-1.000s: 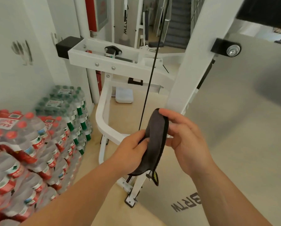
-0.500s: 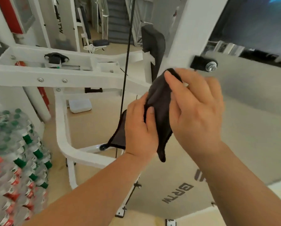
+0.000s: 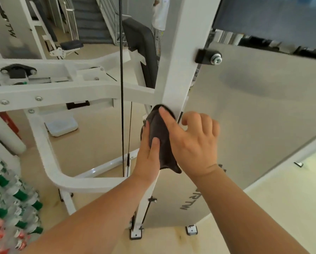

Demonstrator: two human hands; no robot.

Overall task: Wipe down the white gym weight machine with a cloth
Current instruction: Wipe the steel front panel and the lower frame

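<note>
Head cam, L to R: shrink-wrapped bottle packs far left, then white crossbar w/ black cable hanging in front. Left hand grips dark cloth from its left side, thumb over the front. Cloth sits against white upright post, just below the crossbar joint. Right hand: thumb on cloth, fingers curled at post's right edge. Post's long axis runs up-down, mostly above the fingers; both hands equally near, so next stroke prob. goes upward.

The cloth lies against the machine post, between the left hand and the right hand. The cable hangs left of the post. The bottles sit near left.
</note>
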